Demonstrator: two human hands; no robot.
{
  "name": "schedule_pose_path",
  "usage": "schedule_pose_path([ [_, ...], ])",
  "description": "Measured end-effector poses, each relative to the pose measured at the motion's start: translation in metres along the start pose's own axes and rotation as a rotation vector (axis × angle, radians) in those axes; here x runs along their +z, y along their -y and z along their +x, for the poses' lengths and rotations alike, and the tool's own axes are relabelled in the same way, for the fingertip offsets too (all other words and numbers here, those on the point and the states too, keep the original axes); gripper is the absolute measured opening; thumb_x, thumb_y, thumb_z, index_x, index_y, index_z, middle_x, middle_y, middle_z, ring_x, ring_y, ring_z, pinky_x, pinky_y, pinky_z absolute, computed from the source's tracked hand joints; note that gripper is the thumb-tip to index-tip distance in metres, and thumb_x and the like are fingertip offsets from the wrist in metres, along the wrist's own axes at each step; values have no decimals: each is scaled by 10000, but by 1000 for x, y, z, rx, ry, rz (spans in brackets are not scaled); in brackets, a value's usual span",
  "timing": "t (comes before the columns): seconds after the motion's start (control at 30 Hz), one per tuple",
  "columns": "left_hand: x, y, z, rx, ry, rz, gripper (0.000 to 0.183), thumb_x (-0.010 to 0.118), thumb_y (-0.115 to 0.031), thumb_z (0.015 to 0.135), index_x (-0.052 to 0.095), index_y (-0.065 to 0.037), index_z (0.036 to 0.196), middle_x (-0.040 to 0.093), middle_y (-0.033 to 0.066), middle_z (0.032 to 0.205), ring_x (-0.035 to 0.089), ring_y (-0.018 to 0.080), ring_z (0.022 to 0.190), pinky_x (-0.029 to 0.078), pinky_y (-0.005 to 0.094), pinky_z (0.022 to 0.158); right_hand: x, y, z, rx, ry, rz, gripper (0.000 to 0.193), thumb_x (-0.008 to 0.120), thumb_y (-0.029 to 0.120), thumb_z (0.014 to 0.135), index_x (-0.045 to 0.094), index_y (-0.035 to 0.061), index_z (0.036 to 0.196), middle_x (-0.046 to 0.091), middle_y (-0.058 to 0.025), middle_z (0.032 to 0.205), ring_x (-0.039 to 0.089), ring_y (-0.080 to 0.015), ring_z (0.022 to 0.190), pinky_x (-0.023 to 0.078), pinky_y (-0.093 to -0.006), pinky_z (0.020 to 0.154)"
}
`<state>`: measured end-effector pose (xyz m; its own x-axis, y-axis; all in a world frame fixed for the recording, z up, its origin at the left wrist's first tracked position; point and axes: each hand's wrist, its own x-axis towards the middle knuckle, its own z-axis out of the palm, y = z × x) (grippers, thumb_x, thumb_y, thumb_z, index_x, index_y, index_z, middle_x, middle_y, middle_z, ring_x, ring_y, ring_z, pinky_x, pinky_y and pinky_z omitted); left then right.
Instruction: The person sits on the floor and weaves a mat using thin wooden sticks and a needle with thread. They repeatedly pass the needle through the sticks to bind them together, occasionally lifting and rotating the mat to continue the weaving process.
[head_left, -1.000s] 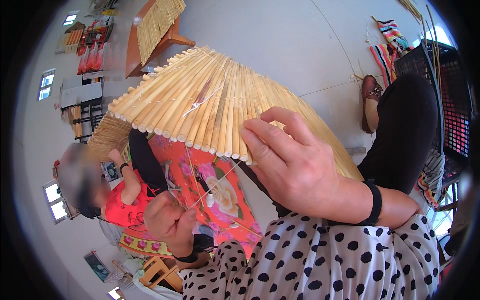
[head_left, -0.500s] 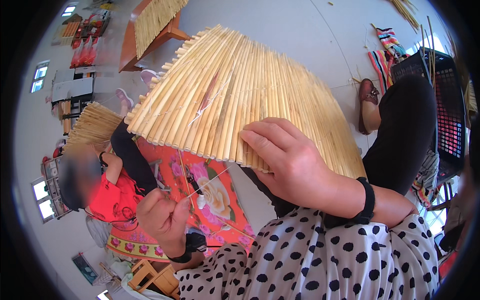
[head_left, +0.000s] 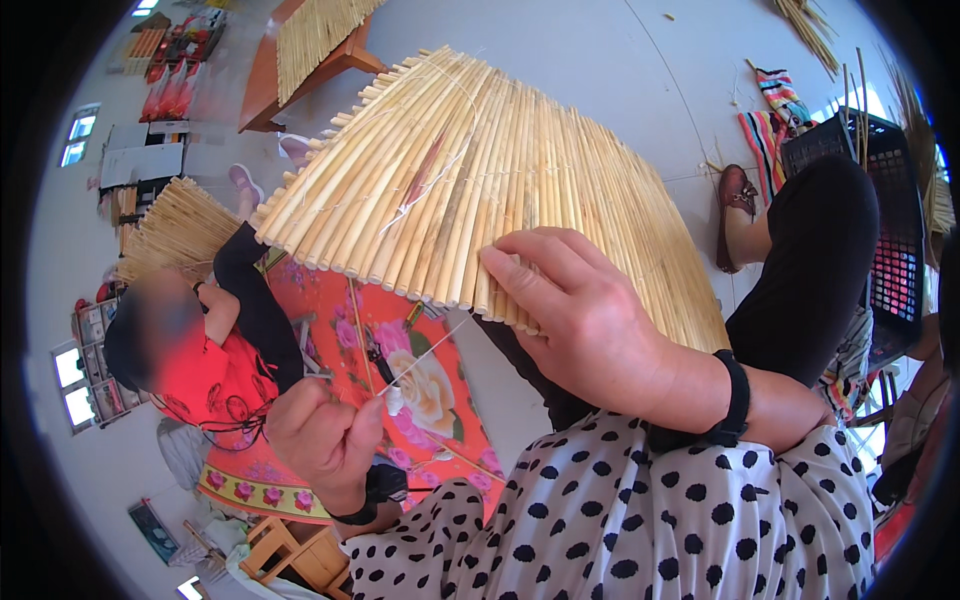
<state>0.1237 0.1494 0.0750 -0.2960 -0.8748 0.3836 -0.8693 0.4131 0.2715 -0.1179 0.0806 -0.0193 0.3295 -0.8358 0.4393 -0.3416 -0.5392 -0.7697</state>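
A mat of pale reed sticks (head_left: 500, 170), tied side by side with thread, spreads out in front of me. My right hand (head_left: 580, 300) grips its near edge, thumb on top and the other fingers partly hidden beneath. Lower left, my left hand (head_left: 325, 435) is closed in a pinch on a thin white string (head_left: 430, 352). The string runs taut from those fingertips up to the mat's near edge. Loose white thread (head_left: 405, 208) lies across the sticks at the mat's left part.
A red flowered cloth (head_left: 350, 330) lies below to the left, where a co-worker in a red top (head_left: 215, 365) sits near another reed mat (head_left: 180, 230). A wooden table (head_left: 265, 85) bears more matting. At right stands a black plastic crate (head_left: 895, 230); a small wooden stool (head_left: 290, 550) is lower left.
My left hand has shifted slightly left and down, the string still stretched to the mat. My right hand keeps its hold, and the mat has barely moved.
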Motion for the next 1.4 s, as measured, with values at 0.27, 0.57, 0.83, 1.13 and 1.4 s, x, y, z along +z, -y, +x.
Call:
schedule_pose_path([
  [0.27,-5,-10,21,132,-62,37,346,816,-89,643,477,-78,572,327,43,572,355,214,449,239,339,426,-17,11,11,-58,-8,-65,455,642,-92,693,633,-80,1147,656,-232,1096,665,-367,946,548,-373,813],
  [0.57,21,-17,67,237,-119,-104,400,798,-105,724,433,-51,568,317,59,573,351,230,446,253,357,425,-73,0,12,187,54,25,419,642,-31,732,647,-65,1150,676,-219,1119,702,-305,890,548,-321,788],
  [0.83,61,-2,71,25,-51,-386,321,752,-73,798,487,-32,622,363,55,572,353,184,472,280,320,449,-85,-15,12,286,77,30,334,707,-17,736,652,-90,1058,648,-126,908,596,-124,800,479,-260,713],
  [1.13,77,-20,74,-243,-240,-1200,224,498,-55,985,493,36,1189,501,22,787,464,78,671,403,214,652,-101,-31,14,302,46,-83,241,701,0,734,665,-67,963,627,-82,797,541,-117,721,448,-267,679],
  [1.4,111,-39,85,-109,-153,-1153,80,612,43,894,566,-3,941,575,46,872,564,97,740,463,244,680,-108,-35,9,368,17,-86,329,713,20,715,649,-77,1023,657,-160,854,599,-149,708,484,-273,652],
])
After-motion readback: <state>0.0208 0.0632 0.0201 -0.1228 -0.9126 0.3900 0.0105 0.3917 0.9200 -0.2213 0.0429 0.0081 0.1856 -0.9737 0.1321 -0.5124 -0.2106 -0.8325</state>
